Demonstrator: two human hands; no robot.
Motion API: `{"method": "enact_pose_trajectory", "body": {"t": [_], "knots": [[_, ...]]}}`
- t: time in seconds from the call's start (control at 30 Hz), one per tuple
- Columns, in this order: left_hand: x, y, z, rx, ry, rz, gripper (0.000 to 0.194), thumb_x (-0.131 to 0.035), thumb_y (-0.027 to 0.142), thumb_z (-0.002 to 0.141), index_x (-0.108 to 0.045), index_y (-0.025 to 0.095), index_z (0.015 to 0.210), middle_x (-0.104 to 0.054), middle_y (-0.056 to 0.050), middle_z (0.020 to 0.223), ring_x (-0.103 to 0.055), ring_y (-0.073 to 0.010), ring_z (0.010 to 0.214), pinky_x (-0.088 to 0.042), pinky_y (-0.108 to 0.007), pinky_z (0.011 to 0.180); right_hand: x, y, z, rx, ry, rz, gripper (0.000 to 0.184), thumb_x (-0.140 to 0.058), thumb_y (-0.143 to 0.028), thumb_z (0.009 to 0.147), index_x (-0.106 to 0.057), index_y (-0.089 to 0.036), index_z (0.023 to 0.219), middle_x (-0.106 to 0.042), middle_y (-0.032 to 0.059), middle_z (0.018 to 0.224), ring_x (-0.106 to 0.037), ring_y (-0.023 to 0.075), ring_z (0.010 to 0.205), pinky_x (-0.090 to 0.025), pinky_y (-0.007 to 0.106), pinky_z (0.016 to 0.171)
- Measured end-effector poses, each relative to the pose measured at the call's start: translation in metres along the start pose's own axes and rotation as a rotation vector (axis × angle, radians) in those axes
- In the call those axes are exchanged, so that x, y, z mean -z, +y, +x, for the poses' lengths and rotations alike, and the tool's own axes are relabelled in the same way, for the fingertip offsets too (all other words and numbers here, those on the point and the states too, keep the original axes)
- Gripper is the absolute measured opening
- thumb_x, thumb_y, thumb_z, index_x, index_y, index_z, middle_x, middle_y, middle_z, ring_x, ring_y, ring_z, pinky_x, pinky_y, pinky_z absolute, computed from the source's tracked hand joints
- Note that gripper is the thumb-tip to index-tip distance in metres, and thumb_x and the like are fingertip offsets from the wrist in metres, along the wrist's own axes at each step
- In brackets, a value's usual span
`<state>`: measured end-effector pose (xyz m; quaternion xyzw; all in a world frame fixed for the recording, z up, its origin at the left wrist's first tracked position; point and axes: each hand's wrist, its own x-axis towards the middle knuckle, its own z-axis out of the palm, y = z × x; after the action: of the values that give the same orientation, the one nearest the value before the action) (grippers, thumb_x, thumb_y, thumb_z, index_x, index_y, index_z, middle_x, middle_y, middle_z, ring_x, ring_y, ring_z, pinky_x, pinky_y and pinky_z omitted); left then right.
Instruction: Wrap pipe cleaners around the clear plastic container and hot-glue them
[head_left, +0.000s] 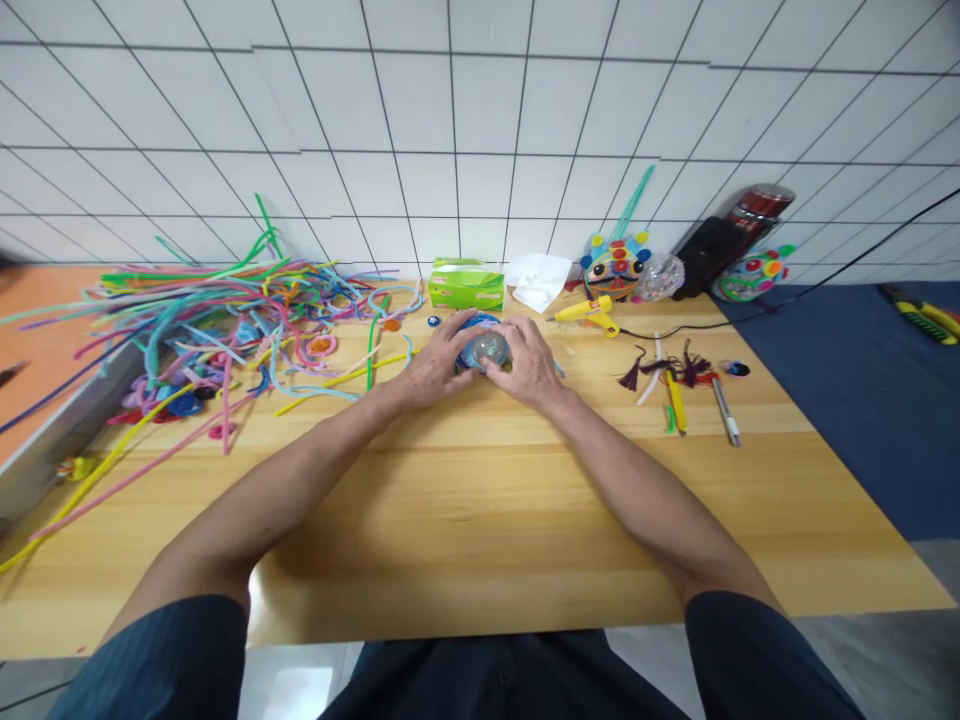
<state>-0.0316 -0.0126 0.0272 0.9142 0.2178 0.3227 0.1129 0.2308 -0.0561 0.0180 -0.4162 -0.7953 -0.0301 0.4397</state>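
Observation:
Between my two hands is a clear round ball [490, 348] with blue fuzzy strands around its far side. My left hand [441, 360] curves round its left side, fingers bent over the top edge. From the right, my right hand [528, 362] wraps it in the same way, the thumb near the front. The fingers partly hide the blue strands. Just behind the hands stands a green tissue pack [466, 285], with a white tissue [537, 280] beside it.
Many coloured pipe cleaners [202, 300] are heaped at left. A yellow glue gun [589, 312] with a black cord lies right of the hands, before a decorated lion-like head [616, 268]. Farther right are dark tassels [667, 366], a yellow cutter [676, 402], a pen [726, 412] and a red flask [759, 212].

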Motion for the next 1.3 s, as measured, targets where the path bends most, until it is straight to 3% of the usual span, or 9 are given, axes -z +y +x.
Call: {"method": "enact_pose_trajectory", "body": {"t": [0.2,0.5,0.67,0.77,0.87,1.07,1.2,1.3], "knots": [[0.007,0.002,0.008,0.019,-0.047,0.014,0.075,-0.079,0.036,0.103,-0.056,0.022,0.173,-0.052,-0.026,0.184,-0.056,-0.0453,0.174,-0.054,-0.071,0.143,-0.002,0.002,0.0,-0.054,0.011,0.073,0.052,-0.082,-0.03,0.096,-0.072,-0.026,0.146,-0.077,0.0173,0.142,-0.074,0.0399,0.135,-0.067,0.062,0.12],[-0.022,0.013,0.003,0.051,0.179,0.106,0.068,-0.078,0.032,0.1,-0.06,0.021,0.165,-0.058,-0.025,0.178,-0.061,-0.0439,0.166,-0.055,-0.071,0.139,-0.004,0.009,-0.005,-0.019,0.104,0.098,0.044,-0.076,-0.04,0.105,-0.068,-0.024,0.146,-0.079,0.0186,0.137,-0.076,0.0392,0.133,-0.067,0.062,0.117],[-0.028,0.015,0.003,0.108,0.194,0.071,0.068,-0.08,0.036,0.1,-0.06,0.022,0.164,-0.057,-0.024,0.178,-0.059,-0.0442,0.167,-0.054,-0.07,0.139,-0.003,0.013,-0.007,-0.079,0.141,0.096,0.031,-0.059,-0.041,0.117,-0.073,-0.028,0.142,-0.081,0.0156,0.136,-0.077,0.0358,0.135,-0.066,0.059,0.121],[-0.032,0.019,0.005,0.099,0.208,0.053,0.068,-0.078,0.034,0.102,-0.057,0.024,0.166,-0.056,-0.023,0.179,-0.058,-0.0432,0.168,-0.053,-0.07,0.14,-0.003,0.014,-0.007,-0.09,0.167,0.1,0.034,-0.056,-0.046,0.121,-0.076,-0.028,0.142,-0.082,0.0155,0.138,-0.077,0.0346,0.135,-0.066,0.058,0.121],[-0.038,0.02,0.007,0.119,0.211,0.043,0.069,-0.078,0.035,0.101,-0.054,0.025,0.165,-0.054,-0.022,0.18,-0.055,-0.0436,0.171,-0.047,-0.071,0.144,-0.002,0.013,-0.007,-0.117,0.167,0.101,0.039,-0.055,-0.051,0.122,-0.077,-0.029,0.144,-0.082,0.0148,0.139,-0.078,0.0347,0.135,-0.067,0.058,0.12],[-0.044,0.012,0.003,0.102,0.285,0.033,0.063,-0.075,0.041,0.107,-0.05,0.027,0.163,-0.052,-0.022,0.177,-0.055,-0.0422,0.169,-0.049,-0.073,0.142,-0.001,0.008,-0.005,-0.145,0.191,0.084,0.04,-0.049,-0.054,0.124,-0.077,-0.031,0.141,-0.083,0.0125,0.134,-0.079,0.0334,0.133,-0.067,0.055,0.12],[-0.051,0.012,0.003,0.125,0.426,0.011,0.062,-0.078,0.045,0.109,-0.049,0.027,0.161,-0.054,-0.021,0.169,-0.059,-0.0405,0.161,-0.054,-0.072,0.137,-0.005,0.004,-0.005,-0.073,0.19,0.093,0.041,-0.063,-0.054,0.118,-0.071,-0.027,0.148,-0.082,0.0161,0.142,-0.077,0.036,0.138,-0.066,0.058,0.122],[-0.055,0.016,0.001,0.155,0.424,0.036,0.062,-0.079,0.045,0.109,-0.05,0.028,0.16,-0.053,-0.021,0.169,-0.057,-0.0406,0.163,-0.051,-0.073,0.139,-0.006,0.004,-0.006,-0.089,0.153,0.117,0.043,-0.065,-0.051,0.115,-0.068,-0.026,0.15,-0.08,0.0181,0.146,-0.075,0.0374,0.14,-0.067,0.06,0.119]]}}
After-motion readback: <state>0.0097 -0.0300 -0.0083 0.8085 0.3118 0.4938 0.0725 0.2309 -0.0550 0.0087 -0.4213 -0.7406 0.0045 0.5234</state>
